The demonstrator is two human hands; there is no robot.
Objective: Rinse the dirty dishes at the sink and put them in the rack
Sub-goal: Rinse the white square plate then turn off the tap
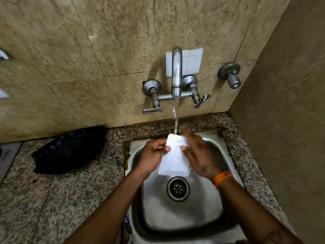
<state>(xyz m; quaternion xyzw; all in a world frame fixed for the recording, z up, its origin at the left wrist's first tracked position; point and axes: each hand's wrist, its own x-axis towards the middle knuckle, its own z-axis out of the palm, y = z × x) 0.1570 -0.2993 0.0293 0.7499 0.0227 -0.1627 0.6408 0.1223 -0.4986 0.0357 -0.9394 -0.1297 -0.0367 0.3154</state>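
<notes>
While the speckled granite counter point(58, 196) runs out of view at the left and bottom edges, the square stainless steel sink point(198, 213) set in it is cut off at its near rim, and a dark blurred object point(68, 150) near the wall is too unclear to name. Over the basin, the white rectangular plastic dish point(173, 160) is held tilted under the thin stream from the grey metal wall tap point(176, 73). Left hand point(153, 154) pinches its left edge with curled fingers, while right hand point(197, 154) lies against its right side with fingers spread, hiding that edge.
</notes>
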